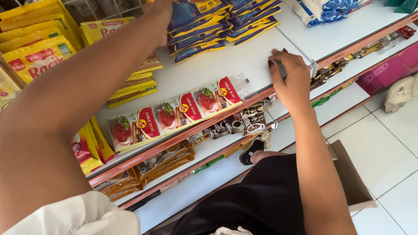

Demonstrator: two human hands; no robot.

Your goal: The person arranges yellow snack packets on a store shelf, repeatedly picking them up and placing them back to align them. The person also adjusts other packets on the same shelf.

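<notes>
Right hand (290, 79) rests on the white shelf (203, 71), fingers curled around a small grey object (281, 69) (kind unclear). Just left of it lies a sachet strip (177, 111). Farther off, left hand (161, 10) presses flat on blue-yellow packets (198, 27), gripping nothing visible.
</notes>
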